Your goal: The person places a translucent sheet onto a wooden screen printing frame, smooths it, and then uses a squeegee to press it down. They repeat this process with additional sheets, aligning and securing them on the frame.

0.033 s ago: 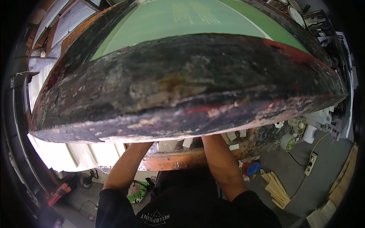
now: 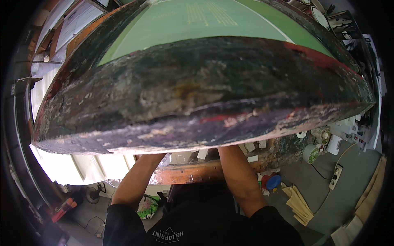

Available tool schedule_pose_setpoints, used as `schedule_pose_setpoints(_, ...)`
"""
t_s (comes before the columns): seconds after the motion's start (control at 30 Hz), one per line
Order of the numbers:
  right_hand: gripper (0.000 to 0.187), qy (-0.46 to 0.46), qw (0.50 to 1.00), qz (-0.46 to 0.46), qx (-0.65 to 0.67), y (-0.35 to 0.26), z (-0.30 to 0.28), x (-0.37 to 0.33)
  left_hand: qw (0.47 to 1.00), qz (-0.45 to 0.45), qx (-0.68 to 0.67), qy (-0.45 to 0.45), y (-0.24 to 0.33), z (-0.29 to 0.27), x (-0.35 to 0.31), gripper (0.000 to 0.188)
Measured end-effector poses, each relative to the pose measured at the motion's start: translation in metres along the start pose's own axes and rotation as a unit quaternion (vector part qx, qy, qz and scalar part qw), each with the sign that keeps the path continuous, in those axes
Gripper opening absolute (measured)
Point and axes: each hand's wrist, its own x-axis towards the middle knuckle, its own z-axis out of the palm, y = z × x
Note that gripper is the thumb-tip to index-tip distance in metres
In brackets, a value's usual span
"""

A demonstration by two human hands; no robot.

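A large printing screen is raised at a tilt across the view, its thick frame (image 2: 180, 90) smeared with dark and red ink. Inside the frame stretches green mesh (image 2: 164, 24) with faint lettering and a pale line. Both my forearms, the left (image 2: 137, 180) and the right (image 2: 242, 178), reach under the frame's near edge. That edge hides my hands, so what they touch or hold does not show. Below it lies the worktable's worn wooden edge (image 2: 184, 174), with small white pieces (image 2: 202, 154) on the table surface between my arms.
White ridged panels (image 2: 88, 169) lie at the left. On the right are a roll of tape (image 2: 312, 154) and a power strip (image 2: 336, 177) with cable. A blue round lid (image 2: 273, 182) and a cream cloth (image 2: 296, 204) lie lower right. Cans (image 2: 319, 17) stand far right.
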Motion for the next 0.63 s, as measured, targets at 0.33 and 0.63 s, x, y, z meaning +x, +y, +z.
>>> schedule_pose_setpoints(0.33, 0.030, 0.009, 0.999, 0.018, 0.028, 0.001, -0.028, -0.020, 0.991, 0.086, 0.100, 0.037, 0.060, -0.060, 0.045, 0.034)
schedule_pose_setpoints(0.63, 0.042, 0.016, 0.955, 0.176, 0.240, 0.000, -0.121, -0.066, 0.991, 0.083, 0.079, 0.063, 0.077, -0.069, 0.050, 0.040)
